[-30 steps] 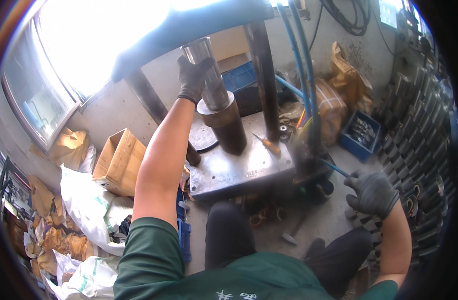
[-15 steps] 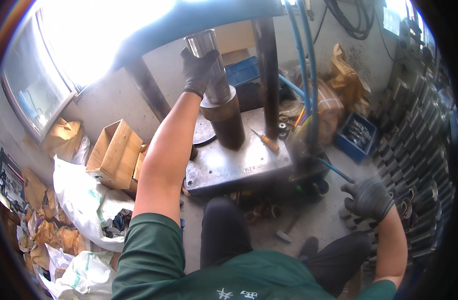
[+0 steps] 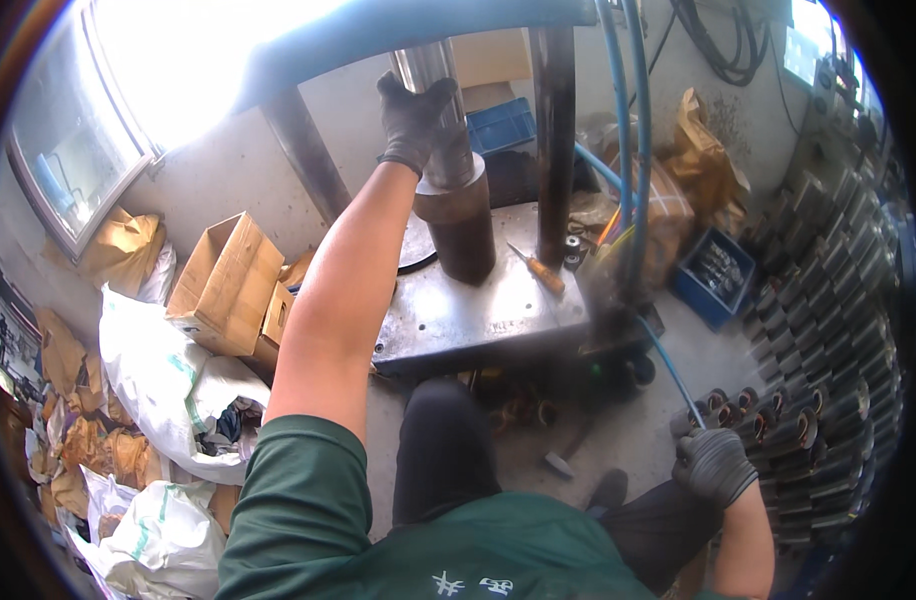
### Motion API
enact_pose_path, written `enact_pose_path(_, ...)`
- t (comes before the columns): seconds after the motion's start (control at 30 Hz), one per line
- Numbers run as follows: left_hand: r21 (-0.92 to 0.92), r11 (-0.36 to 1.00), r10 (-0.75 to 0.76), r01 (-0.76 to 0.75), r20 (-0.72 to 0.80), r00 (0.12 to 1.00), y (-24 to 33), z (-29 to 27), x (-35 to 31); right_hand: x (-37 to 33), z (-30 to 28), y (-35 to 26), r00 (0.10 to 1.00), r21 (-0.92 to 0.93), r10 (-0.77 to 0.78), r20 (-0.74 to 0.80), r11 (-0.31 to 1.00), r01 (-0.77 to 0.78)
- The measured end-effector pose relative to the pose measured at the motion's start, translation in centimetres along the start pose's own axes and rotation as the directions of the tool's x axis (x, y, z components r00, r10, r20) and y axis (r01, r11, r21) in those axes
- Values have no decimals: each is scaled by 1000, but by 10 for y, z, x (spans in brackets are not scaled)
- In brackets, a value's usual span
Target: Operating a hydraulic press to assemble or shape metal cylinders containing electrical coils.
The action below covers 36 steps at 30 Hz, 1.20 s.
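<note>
My left hand, in a dark grey glove, is closed around a shiny metal cylinder. This stands upright in a thicker, darker metal sleeve on the steel press plate. The cylinder's top is hidden by the blue beam overhead. Low on the right, my gloved right hand is shut on the end of a thin blue lever, which runs up to the press's side. An orange-handled screwdriver lies on the plate, right of the sleeve.
Dark posts flank the sleeve. Stacked metal tubes fill the right side, near a blue bin of small metal parts. At left are a wooden box and white sacks. A hammer lies on the floor.
My right hand has moved down and closed on the blue lever; it was open near the lever's end before. The cylinder's top, visible earlier, is now behind the beam, with my left hand still around it.
</note>
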<state>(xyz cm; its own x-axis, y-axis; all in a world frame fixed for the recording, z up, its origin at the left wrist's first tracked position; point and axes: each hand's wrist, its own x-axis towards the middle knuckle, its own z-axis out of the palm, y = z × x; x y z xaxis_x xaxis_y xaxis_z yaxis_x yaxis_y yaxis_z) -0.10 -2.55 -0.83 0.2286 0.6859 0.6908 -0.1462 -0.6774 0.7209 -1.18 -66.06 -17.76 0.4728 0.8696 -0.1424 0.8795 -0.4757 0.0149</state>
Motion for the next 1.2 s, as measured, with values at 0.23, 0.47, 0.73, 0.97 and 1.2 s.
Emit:
enact_pose_path(0.23, 24, 1000, -5, 5, 4, 1000, 1, -1, -1, 18, -44, 17, 989, 242, -22, -145, 969, 57)
enact_pose_path(0.47, 41, 999, 24, -23, -26, 999, -11, 1, 4, 18, -45, 13, 990, 40, -137, -14, 990, 137)
enact_pose_path(0.73, 46, 998, 30, -30, 21, 999, -21, -2, 11, 26, -68, 11, 989, 177, -9, -148, 984, 35)
enact_pose_path(0.97, -92, 990, 111, -111, -7, 994, -20, 0, -2, 58, -78, 21, 766, 178, 117, -632, 984, -4)
enact_pose_path(1.2, 175, 969, 126, -177, 271, 954, -64, -8, -25, 173, -135, 68, 362, 47, -3, -932, 990, 129)
